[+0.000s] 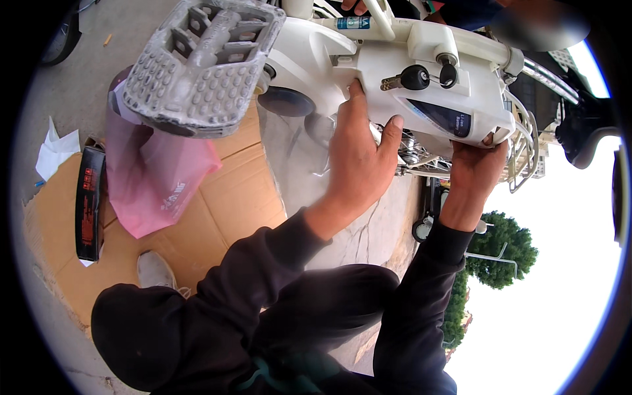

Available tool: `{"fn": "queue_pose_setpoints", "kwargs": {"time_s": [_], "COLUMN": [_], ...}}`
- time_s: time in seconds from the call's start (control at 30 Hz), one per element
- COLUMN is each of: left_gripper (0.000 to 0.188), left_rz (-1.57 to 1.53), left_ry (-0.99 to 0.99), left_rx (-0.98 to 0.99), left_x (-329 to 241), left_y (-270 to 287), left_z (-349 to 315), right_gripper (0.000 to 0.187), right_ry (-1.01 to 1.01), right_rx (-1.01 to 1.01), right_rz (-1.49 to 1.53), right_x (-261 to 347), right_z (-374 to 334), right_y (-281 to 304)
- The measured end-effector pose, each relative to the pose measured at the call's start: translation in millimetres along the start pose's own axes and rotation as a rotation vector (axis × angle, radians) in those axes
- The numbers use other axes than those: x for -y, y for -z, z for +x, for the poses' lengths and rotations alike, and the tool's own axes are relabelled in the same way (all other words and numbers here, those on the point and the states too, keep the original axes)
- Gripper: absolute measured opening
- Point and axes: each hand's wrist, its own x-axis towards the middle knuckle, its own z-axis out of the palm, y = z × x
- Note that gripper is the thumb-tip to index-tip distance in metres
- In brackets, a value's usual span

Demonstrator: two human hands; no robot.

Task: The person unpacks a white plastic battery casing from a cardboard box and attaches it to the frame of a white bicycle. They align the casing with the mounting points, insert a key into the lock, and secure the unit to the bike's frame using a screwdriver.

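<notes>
A white battery case [388,99] with a dark label panel sits against the frame of a white electric bicycle. My left hand [361,155] is at its left end, index finger stretched into a recess there and thumb spread apart. Its other fingers are hidden. My right hand [477,164] is closed around the handle at the case's right end, its fingertips partly hidden behind the plastic. A black-headed key [415,78] hangs by the lock cylinder [446,54] above the case, beside a second black key head.
A large grey pedal [204,69] juts out at upper left. Flattened cardboard [217,191] covers the ground, bearing a pink plastic bag [155,178], a narrow black box [89,204] and white paper [56,153]. Another person's fingers [355,6] show at the top edge, behind the frame.
</notes>
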Motion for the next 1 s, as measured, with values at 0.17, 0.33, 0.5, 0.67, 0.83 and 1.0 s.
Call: {"fn": "queue_pose_setpoints", "kwargs": {"time_s": [0.17,0.33,0.5,0.67,0.83,1.0], "left_gripper": [0.076,0.077,0.076,0.072,0.068,0.065], "left_rz": [0.057,0.062,-0.018,-0.055,0.013,0.012], "left_ry": [-0.070,-0.008,-0.108,-0.073,-0.149,-0.024], "left_rx": [-0.024,-0.054,-0.091,-0.086,-0.126,-0.083], "left_x": [0.5,-0.1,22.3,21.6,21.0,18.2], "left_y": [-8.5,-6.9,-11.5,-5.4,-11.8,-9.5], "left_z": [5.6,3.8,5.7,9.1,4.9,3.6], "right_gripper": [0.034,0.032,0.043,0.045,0.057,0.064], "right_ry": [-0.032,-0.004,0.083,0.125,0.159,0.281], "right_rx": [-0.049,-0.060,0.030,0.030,0.068,0.133], "right_rz": [0.054,0.001,-0.049,-0.136,-0.154,-0.244], "right_x": [-1.4,-6.4,-8.5,-11.0,-9.1,-31.1], "right_z": [7.3,-3.8,-2.1,-10.8,-9.3,-8.1], "right_y": [-5.1,-7.0,-11.5,-10.5,-9.1,14.8]}}
